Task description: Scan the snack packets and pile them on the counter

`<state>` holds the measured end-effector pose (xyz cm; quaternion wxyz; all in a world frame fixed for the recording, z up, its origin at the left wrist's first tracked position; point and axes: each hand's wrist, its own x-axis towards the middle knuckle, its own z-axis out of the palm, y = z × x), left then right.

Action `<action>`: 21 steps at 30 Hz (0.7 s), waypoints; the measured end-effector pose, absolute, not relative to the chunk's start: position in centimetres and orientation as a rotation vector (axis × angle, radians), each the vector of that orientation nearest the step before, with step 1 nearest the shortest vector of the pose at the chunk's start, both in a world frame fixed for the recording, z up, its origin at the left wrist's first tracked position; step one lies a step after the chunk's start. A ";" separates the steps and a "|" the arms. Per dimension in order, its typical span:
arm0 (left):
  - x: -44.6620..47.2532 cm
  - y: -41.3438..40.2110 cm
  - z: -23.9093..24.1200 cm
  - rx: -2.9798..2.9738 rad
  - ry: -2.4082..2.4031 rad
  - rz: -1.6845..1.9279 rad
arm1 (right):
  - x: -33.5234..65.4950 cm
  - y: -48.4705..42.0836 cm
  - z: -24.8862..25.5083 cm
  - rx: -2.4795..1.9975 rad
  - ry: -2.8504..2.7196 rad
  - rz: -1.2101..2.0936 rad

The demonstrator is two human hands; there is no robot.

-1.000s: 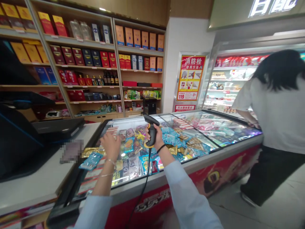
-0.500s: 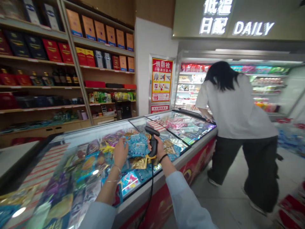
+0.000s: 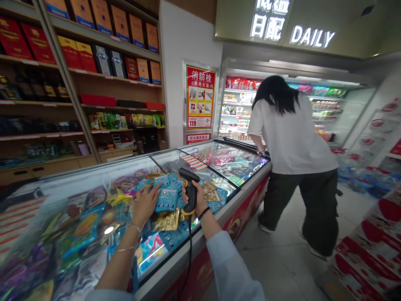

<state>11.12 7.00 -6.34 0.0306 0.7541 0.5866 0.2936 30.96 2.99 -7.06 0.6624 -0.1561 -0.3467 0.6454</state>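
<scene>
A black scanner (image 3: pixel 190 196) with yellow trim is held upright above the near edge of a glass-topped freezer (image 3: pixel 226 214). Its handle is gripped by the right hand (image 3: pixel 199 200), with the fingers wrapped closed around it (a black band (image 3: pixel 203 212) is worn at that wrist). A dark cable (image 3: pixel 190 246) is hung from the handle's base and is led down past the freezer's near side.

The left hand (image 3: pixel 145 205) is stretched over the freezer, just left of the scanner. Its fingers are spread out — the tips are laid at the left edge of a blue packet (image 3: pixel 167 199), though whether the packet is pinched cannot be told. Blue packets are heaped there, and a gold packet (image 3: pixel 169 220) is set at the near side of the heap.

Farther right, a bent person (image 3: pixel 291 133) in a white top is seen from behind, an arm rested at the freezer's far right edge. On the far wall a red poster (image 3: pixel 201 96) is mounted — to its left, shelves (image 3: pixel 114 76) are stocked with boxes; to its right, a chilled cabinet (image 3: pixel 237 109) is lit.
</scene>
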 end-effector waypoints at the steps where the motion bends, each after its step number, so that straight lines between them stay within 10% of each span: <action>1: 11.3 6.9 -6.4 2.339 1.788 0.929 | 31.0 3.0 -7.1 -0.352 -0.783 1.458; 21: 10.2 7.3 -6.3 1.724 1.625 1.424 | 31.1 2.5 -6.8 -0.355 -0.800 1.451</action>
